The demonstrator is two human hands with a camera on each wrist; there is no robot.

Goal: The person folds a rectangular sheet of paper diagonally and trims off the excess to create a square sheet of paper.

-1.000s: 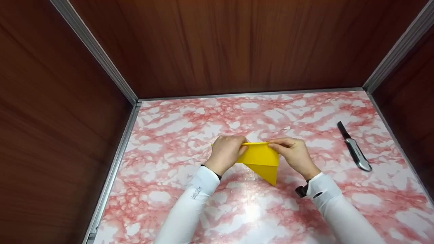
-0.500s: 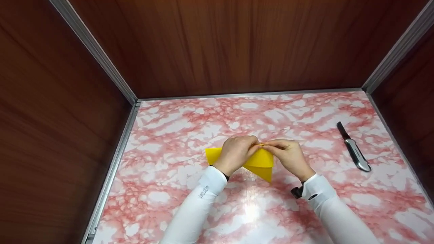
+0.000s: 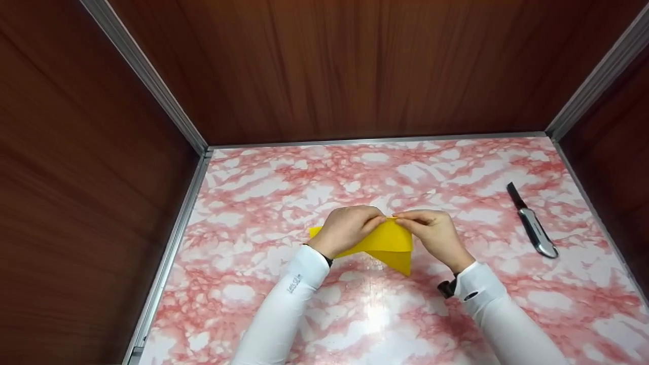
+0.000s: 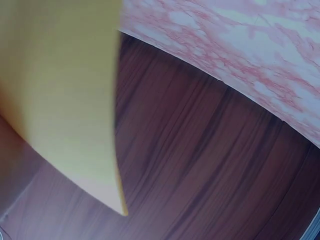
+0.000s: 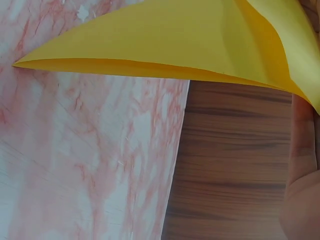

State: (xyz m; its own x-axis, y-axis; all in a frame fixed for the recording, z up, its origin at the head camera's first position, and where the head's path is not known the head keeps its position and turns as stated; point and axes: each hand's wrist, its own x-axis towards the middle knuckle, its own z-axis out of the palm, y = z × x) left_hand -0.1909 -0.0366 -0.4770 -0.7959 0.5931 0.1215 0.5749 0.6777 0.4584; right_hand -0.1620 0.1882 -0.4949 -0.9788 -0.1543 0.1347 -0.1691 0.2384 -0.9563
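Note:
A folded sheet of yellow paper (image 3: 388,238) hangs between the two hands over the middle of the table, a triangular flap pointing down at its right side. My left hand (image 3: 350,228) grips its upper edge and covers part of it; one corner sticks out to the left. Thumb and fingertips of my right hand (image 3: 431,230) pinch the same edge close beside the left thumb. In the left wrist view the paper (image 4: 70,100) fills the left side. Layers of the folded paper (image 5: 150,37) show in the right wrist view, with part of the right hand (image 5: 305,170) at the edge.
A folding knife (image 3: 535,228) with its dark blade out lies at the right of the red-and-white marbled table (image 3: 263,203). Wood-patterned panels (image 3: 324,71) in metal framing stand at the back and both sides.
My left hand has slid right along the paper's top edge, close to the right hand, uncovering the left corner. The right hand shifted slightly left. The knife lies as before.

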